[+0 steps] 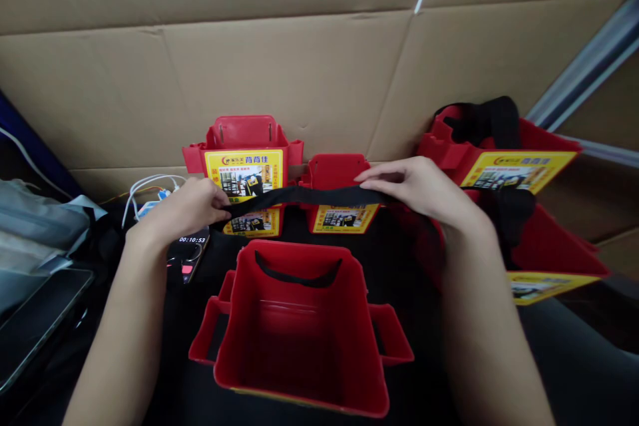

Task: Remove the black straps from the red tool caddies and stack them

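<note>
strap [299,196] stretched above bin [299,326], more bins [244,170] behind.

Label print [244,173] illegibly small; tablet [34,319] edge-cropped

I see a black work surface [399,266] carrying an open red bin [299,326], more yellow-labelled red bins [244,173] behind and right, a timer [188,249] and a tablet [34,319] left.

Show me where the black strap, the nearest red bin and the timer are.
black strap [299,196]: head view, middle of its stretched span.
nearest red bin [299,383]: head view, near wall.
timer [192,241]: head view, display.
</note>
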The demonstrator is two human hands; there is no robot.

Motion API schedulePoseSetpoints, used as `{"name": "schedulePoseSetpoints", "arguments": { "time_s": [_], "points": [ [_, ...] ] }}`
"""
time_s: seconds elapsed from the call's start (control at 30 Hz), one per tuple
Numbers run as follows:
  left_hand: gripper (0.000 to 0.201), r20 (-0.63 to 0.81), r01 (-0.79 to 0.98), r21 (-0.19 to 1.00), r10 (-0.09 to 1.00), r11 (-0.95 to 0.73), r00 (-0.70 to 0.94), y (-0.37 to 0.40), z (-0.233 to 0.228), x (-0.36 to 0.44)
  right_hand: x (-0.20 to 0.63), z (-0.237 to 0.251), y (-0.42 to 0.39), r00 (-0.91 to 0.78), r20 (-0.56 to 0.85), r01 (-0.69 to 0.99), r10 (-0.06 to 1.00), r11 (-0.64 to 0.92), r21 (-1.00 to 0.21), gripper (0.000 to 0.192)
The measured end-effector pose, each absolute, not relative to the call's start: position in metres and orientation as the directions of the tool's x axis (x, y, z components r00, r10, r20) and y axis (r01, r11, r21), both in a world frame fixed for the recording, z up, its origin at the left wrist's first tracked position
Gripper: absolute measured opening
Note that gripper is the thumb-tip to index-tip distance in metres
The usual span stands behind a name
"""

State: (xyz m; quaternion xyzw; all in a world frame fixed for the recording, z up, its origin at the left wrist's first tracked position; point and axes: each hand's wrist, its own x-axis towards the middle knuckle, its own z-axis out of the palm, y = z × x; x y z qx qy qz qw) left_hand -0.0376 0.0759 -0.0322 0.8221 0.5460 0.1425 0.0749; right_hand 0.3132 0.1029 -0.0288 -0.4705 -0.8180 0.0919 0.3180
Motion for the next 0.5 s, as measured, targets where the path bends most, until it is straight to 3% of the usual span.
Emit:
{"name": "schedulePoseSetpoints", "arguments": {
  "time_s": [0.1,0.2,0.3,0.4,0.5],
  "points": [
    [0.029,0.303,0.779,0.32,0.837,-0.539,0.455,0.063,-0.025,-0.017,0.272,-0.03,0.094,-0.53,0.507,0.586,0.68,0.725,-0.362,0.019],
    [0.042,0.481,0.6,0.412,0.723,-0.686,0.497,0.054,-0.022,0.011,0.237,-0.037,0.085,-0.701,0.491,0.402,0.517,0.855,-0.327,0.018],
    [0.042,0.355,0.469,0.557,0.706,-0.686,0.612,0.061,-0.03,0.029,0.22,-0.046,0.082,-0.726,0.528,0.271,0.441,0.889,-0.37,0.018],
    [0.024,0.133,0.471,0.641,0.692,-0.606,0.709,0.074,-0.039,0.026,0.22,-0.053,0.091,-0.644,0.528,0.31,0.554,0.82,-0.481,0.023],
    [0.027,0.14,0.533,0.688,0.811,-0.493,0.569,0.082,-0.038,0.006,0.226,-0.061,0.107,-0.581,0.305,0.55,0.755,0.64,-0.536,0.034]
  ]
}}
